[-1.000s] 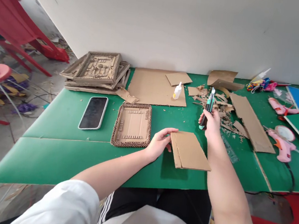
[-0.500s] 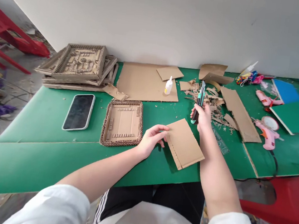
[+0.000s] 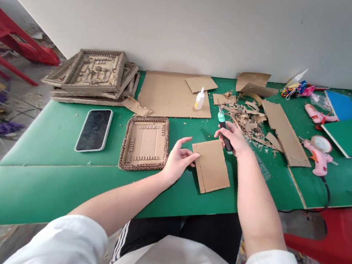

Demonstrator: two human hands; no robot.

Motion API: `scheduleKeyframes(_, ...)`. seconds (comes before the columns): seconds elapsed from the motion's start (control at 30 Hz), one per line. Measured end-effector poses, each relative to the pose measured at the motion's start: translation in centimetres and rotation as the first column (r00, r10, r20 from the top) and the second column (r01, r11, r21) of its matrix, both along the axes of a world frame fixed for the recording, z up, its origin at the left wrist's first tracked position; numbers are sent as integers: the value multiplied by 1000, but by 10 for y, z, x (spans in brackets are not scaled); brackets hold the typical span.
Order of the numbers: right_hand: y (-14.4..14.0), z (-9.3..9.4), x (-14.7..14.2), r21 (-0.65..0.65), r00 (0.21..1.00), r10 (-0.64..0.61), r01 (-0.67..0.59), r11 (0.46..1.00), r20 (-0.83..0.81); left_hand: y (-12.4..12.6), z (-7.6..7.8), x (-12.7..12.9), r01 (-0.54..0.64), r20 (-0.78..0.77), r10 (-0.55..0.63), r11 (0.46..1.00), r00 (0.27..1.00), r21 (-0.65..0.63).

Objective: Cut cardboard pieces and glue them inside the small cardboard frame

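Green sheets cover a bench (image 3: 46, 176) set against a plain white wall, seen from above by the seated person who works at it. Both bare forearms reach forward from white sleeves.

At the centre lies a small rectangular cardboard piece (image 3: 212, 165), flat on the green surface near the front edge. The left hand (image 3: 179, 160) rests at its left edge, fingers loosely spread and fingertips touching the card, gripping nothing. The right hand (image 3: 230, 139) sits at the card's far right corner, closed around a utility knife (image 3: 223, 129) with a black body and a teal end that points away toward the wall.

Just left of the left hand sits a square cardboard frame (image 3: 145, 143) with a corrugated border. Left of that, a smartphone (image 3: 94, 130) lies face up with a dark screen. Beyond it, by the wall, is a stack of larger decorated cardboard frames (image 3: 93, 76).

Behind the hands a big flat cardboard sheet (image 3: 170, 95) carries a small white glue bottle (image 3: 199, 99). To the right of the knife spreads a heap of cardboard scraps (image 3: 247, 119), then a long cardboard strip (image 3: 285, 134). Further right lie two pink glue guns (image 3: 318, 154), one near, one farther back, and blue and green boards.
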State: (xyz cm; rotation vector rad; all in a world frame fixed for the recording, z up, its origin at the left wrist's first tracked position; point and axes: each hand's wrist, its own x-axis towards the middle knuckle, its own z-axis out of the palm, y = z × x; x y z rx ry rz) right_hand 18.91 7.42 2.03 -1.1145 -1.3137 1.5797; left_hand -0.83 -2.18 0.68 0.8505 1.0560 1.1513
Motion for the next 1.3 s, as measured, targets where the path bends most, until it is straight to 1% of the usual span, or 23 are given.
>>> scheduleKeyframes(0.03, -3, 3, -1, -15, 998, 57, -56, 998, 22, 0, 0, 0, -16, 0, 16, 1000, 1000, 1)
scheduleKeyframes(0.1, -6, 7, -2, -37, 992, 108, -106, 994, 66, 1, 0, -1, -42, 11, 42, 999, 999, 0)
scheduleKeyframes(0.2, -8, 8, -3, -28, 986, 105, -103, 994, 127, 2, 1, -2, -53, 41, 53, 999, 998, -3)
scheduleKeyframes(0.37, -6, 4, -3, -6, 967, 120, -122, 993, 226, 1, 0, -3, -58, 104, 59, 998, 993, -9)
scheduleKeyframes(0.53, -4, -1, -3, 58, 976, 110, -123, 991, 190, 3, -4, -3, -36, 174, 38, 999, 984, -12)
scheduleKeyframes(0.67, -2, -5, -5, 50, 979, 109, -119, 992, 170, 4, -5, -4, -20, 196, 23, 1000, 980, -16)
scheduleKeyframes(0.93, -1, -11, -6, 48, 987, 92, -99, 994, 135, 4, -2, -5, 17, 254, 1, 998, 967, -68)
scheduleKeyframes(1.1, -1, -11, -7, 43, 987, 97, -103, 994, 126, 4, -2, -4, 32, 295, -8, 996, 956, -77)
scheduleKeyframes(1.2, -2, -9, -9, 39, 990, 71, -76, 996, 123, 4, -1, -3, 33, 299, -5, 995, 954, -89)
scheduleKeyframes(1.3, -2, -7, -11, 64, 994, 15, -23, 998, 112, 3, -1, -2, 66, 301, -36, 994, 953, -90)
